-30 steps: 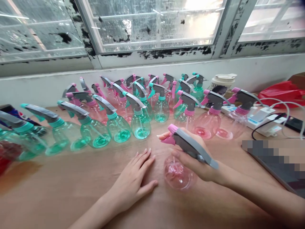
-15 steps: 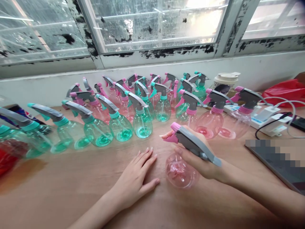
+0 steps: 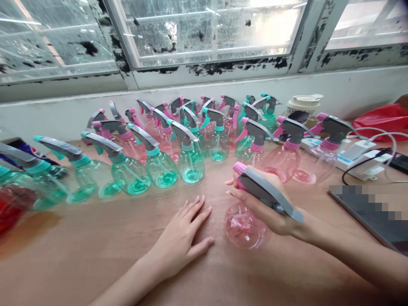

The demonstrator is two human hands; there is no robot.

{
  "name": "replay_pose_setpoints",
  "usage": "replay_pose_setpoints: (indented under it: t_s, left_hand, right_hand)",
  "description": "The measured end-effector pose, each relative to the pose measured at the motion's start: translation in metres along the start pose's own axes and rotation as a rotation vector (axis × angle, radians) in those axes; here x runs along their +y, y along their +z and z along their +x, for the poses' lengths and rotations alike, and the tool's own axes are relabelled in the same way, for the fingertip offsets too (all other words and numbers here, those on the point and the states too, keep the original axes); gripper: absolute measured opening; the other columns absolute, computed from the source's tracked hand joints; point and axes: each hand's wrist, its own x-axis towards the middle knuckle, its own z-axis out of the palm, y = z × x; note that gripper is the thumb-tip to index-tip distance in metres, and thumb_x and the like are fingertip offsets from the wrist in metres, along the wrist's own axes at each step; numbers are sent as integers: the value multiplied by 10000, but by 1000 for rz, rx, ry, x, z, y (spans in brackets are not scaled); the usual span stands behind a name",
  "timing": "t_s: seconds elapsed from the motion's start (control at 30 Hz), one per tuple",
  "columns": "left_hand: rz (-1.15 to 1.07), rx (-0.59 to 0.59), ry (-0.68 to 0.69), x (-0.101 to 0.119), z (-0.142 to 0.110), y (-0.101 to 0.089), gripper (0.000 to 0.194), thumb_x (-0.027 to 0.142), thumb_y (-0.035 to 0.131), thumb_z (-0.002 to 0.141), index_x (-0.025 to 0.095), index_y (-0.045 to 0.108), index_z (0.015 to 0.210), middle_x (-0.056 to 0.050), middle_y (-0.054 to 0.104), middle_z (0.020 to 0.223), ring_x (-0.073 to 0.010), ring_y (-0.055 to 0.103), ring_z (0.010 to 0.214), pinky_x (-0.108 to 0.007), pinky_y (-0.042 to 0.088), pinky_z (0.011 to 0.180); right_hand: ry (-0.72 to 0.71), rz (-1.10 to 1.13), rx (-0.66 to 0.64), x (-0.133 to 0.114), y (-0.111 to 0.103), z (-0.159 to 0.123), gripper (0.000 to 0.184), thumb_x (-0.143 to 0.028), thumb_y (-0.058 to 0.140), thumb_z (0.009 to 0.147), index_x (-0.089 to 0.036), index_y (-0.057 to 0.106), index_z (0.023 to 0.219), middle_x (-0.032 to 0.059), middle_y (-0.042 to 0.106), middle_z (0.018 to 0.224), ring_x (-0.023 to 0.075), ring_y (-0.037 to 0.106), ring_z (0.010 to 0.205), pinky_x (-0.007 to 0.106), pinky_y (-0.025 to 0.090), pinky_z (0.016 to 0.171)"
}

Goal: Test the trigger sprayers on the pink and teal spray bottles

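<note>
A pink spray bottle (image 3: pixel 246 227) with a grey trigger head is in my right hand (image 3: pixel 270 212), whose fingers wrap round its neck just under the head. The nozzle points to the left, and the trigger is mostly hidden by the fingers. My left hand (image 3: pixel 183 238) lies flat on the wooden table (image 3: pixel 105 263), fingers stretched out, holding nothing and apart from the bottle. Beyond my hands stands a green spray bottle (image 3: pixel 191 165), the nearest of a row of green ones. Behind my right hand, another pink spray bottle (image 3: pixel 282 163) stands upright.
Several more green and pink spray bottles crowd toward the windowsill. At right lie a dark flat device (image 3: pixel 360 214), a white power strip (image 3: pixel 366 163) with cables, a lidded cup (image 3: pixel 302 104) and a red bag (image 3: pixel 379 123). Another red item (image 3: pixel 14 208) sits at far left.
My right hand and the pink spray bottle have shifted slightly to the right. The pink trigger, visible before, is now mostly covered by the fingers. My left hand stays in place.
</note>
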Motion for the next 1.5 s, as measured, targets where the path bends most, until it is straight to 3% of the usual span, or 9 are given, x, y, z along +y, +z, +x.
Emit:
replay_pose_setpoints:
  t_s: [0.1, 0.23, 0.7, 0.9, 1.03, 1.17, 1.33, 1.5]
  left_hand:
    - [-8, 14, -2, 0, 0, 0, 594, 498, 507, 978, 205, 390, 1482, -131, 295, 1574, -315, 275, 1442, -545, 264, 1148]
    - [-5, 18, -4, 0, 0, 0, 591, 494, 513, 975, 201, 401, 1476, -132, 303, 1571, -320, 286, 1437, -549, 270, 1145]
    - [15, 15, -7, 1, 0, -1, 581, 486, 512, 978, 194, 408, 1470, -134, 300, 1573, -311, 282, 1440, -541, 267, 1149]
    - [2, 22, -4, 0, 0, 0, 569, 483, 499, 988, 204, 401, 1474, -132, 307, 1570, -308, 287, 1438, -538, 268, 1149]
    - [-3, 28, -4, 0, 0, -1, 568, 497, 480, 992, 191, 417, 1465, -136, 315, 1566, -313, 293, 1435, -540, 276, 1146]
    - [-2, 36, -4, 0, 0, -1, 552, 488, 462, 1002, 199, 411, 1470, -123, 319, 1567, -299, 291, 1439, -524, 274, 1153]
    - [8, 19, -6, 1, 0, -1, 562, 497, 454, 1003, 192, 404, 1474, -129, 311, 1570, -294, 277, 1445, -529, 264, 1154]
    - [12, 14, -10, 1, 1, -2, 566, 508, 440, 1007, 187, 404, 1471, -133, 321, 1566, -291, 277, 1445, -522, 270, 1154]
  right_hand:
    - [7, 50, 8, -2, 0, 0, 37, -233, 579, 884, -211, 570, 912, 3, 581, 762, 124, 532, 582, 282, 480, 574]
    - [53, 97, 8, -3, 0, -3, 189, -239, 581, 868, -223, 579, 1056, 4, 616, 773, 129, 537, 551, 300, 499, 591]
    - [121, 158, 8, -1, 3, -6, 203, -239, 588, 869, -253, 608, 1071, -15, 567, 709, 144, 521, 550, 342, 532, 650]
    - [101, 167, 15, -3, 3, -4, 294, -205, 578, 865, -274, 608, 1149, 39, 644, 969, 158, 606, 702, 336, 550, 698]
    - [119, 171, 15, -4, 3, -4, 269, -210, 574, 867, -264, 601, 1129, 33, 637, 948, 133, 571, 635, 317, 545, 662]
    - [106, 172, 4, -4, 2, -2, 226, -208, 572, 865, -242, 590, 1087, 37, 635, 972, 144, 604, 710, 307, 536, 692]
    - [69, 126, -18, -6, -1, 3, 87, -181, 571, 864, -229, 570, 936, -21, 569, 761, 112, 535, 600, 259, 491, 607]
    - [34, 108, 0, -7, 0, 4, 65, -236, 555, 892, -218, 529, 835, -14, 552, 741, 131, 549, 644, 268, 484, 608]
